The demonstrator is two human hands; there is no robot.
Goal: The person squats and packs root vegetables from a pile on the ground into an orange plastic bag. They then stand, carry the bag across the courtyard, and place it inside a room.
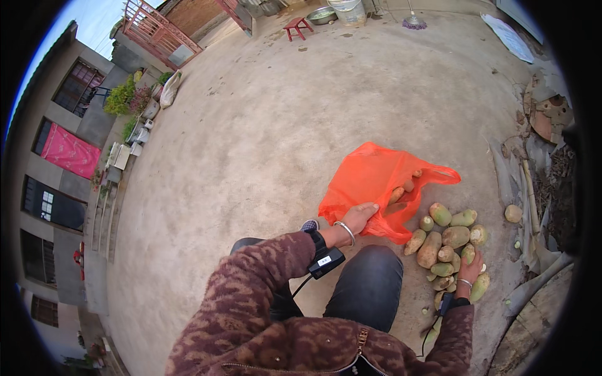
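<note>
An orange-red plastic bag (360, 176) lies on the concrete in front of my knees, its mouth facing right. My left hand (360, 217) grips the near edge of that mouth. Several potato-like root vegetables (396, 194) show inside the bag. To its right, a pile of larger green and tan root vegetables (429, 250) lies on the ground; their exact kind is unclear. At the pile's right side, my right hand (470, 270) has its fingers around a small greenish root vegetable (468, 253). Part of the pile is hidden behind that hand.
One root vegetable (513, 213) lies apart, near grey sheeting and debris (534, 188) along the right edge. Far off stand a red stool (297, 27), a metal basin (321, 16), a white bucket (349, 11) and a mop (414, 21). Potted plants (136, 101) line the left wall.
</note>
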